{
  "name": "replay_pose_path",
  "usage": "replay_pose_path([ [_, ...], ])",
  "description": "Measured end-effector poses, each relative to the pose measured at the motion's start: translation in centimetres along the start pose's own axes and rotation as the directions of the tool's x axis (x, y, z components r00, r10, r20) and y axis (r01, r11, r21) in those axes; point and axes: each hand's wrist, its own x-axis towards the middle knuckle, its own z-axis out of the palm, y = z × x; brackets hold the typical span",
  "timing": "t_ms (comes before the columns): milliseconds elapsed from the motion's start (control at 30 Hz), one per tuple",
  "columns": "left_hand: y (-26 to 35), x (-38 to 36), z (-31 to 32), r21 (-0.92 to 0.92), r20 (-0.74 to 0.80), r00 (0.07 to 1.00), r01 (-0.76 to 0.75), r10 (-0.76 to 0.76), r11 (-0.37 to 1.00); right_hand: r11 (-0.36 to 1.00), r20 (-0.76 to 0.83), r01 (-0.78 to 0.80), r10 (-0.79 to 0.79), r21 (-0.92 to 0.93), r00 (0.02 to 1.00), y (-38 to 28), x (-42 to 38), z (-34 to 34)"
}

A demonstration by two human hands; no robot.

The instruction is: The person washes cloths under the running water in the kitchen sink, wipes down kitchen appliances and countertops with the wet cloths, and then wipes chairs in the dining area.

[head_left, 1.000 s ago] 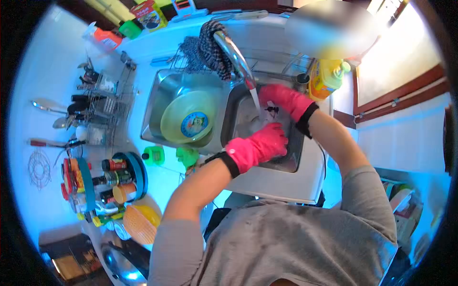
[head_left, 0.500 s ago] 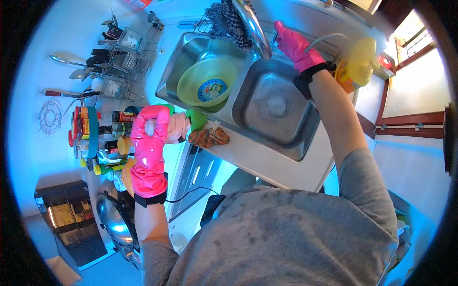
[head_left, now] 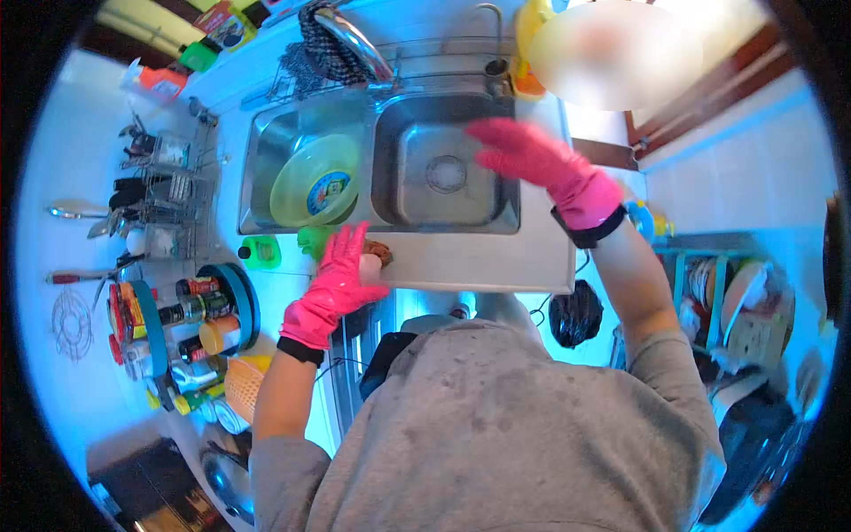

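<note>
Both of my hands wear pink rubber gloves with black bands at the wrists. My left hand is at the counter's front edge, fingers spread, beside a small pale pink item whose kind I cannot make out. Just behind that item lies a crumpled brown patterned cloth. A green thing shows partly behind my left fingers. My right hand, slightly blurred, hovers at the right side of the right sink basin with its fingers stretched out and nothing in them.
A yellow-green plastic bowl tilts in the left basin. The chrome faucet rises behind, beside a dark checked cloth. A green bottle stands at the counter's left end. Jars fill a rack at left; a black bag hangs at right.
My left hand has moved right to the counter's front and let go of the pale pink item. My right hand has come forward from behind the sink. The camera view has turned.
</note>
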Motion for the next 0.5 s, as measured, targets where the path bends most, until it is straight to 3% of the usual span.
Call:
replay_pose_path([
  [33,0.6,-0.5,-1.5,0.019,0.150,0.986,0.066,-0.068,0.998,0.984,-0.080,0.082,-0.070,0.161,0.994,-3.5,-0.7,-1.0],
  [100,1.3,-0.4,-2.1,0.130,0.172,0.975,0.121,-0.143,0.984,0.934,-0.201,0.262,-0.216,0.242,0.955,-9.0,-2.7,-2.4],
  [167,-1.5,0.0,0.1,-0.206,0.177,0.984,0.065,-0.028,0.976,0.915,-0.253,0.281,-0.210,0.290,0.944,-9.7,-4.6,-2.1],
  [233,-2.0,-0.4,2.0,-0.184,0.105,0.994,0.013,0.007,0.983,0.925,-0.346,0.077,0.062,0.373,0.936,-5.0,-5.9,0.5],
  [267,-1.7,-0.4,2.4,-0.170,0.015,1.000,-0.011,0.014,0.985,0.846,-0.520,-0.415,0.201,-0.335,0.830,-5.4,-8.3,2.0],
  [300,-1.0,-0.7,2.6,-0.165,0.016,0.998,-0.049,0.052,0.985,0.687,-0.574,-0.415,-0.004,-0.596,0.819,-2.8,-10.8,3.5],
  [333,0.0,-1.2,3.0,0.086,-0.011,1.000,-0.019,0.020,0.996,0.815,-0.628,-0.324,-0.062,-0.481,0.775,-1.1,-13.7,5.0],
  [367,1.1,-1.5,3.4,0.321,-0.058,0.998,0.032,-0.014,0.947,0.872,-0.652,-0.362,0.066,-0.331,0.756,-1.1,-16.5,6.0],
  [433,2.0,-1.7,4.1,0.362,-0.038,0.999,0.019,-0.005,0.932,0.896,-0.687,-0.437,0.268,-0.081,0.676,-1.2,-22.9,8.8],
  [500,2.2,-1.3,5.3,0.333,-0.113,0.969,-0.172,0.221,0.927,0.835,-0.726,-0.545,0.421,0.076,0.543,-1.5,-29.4,11.3],
])
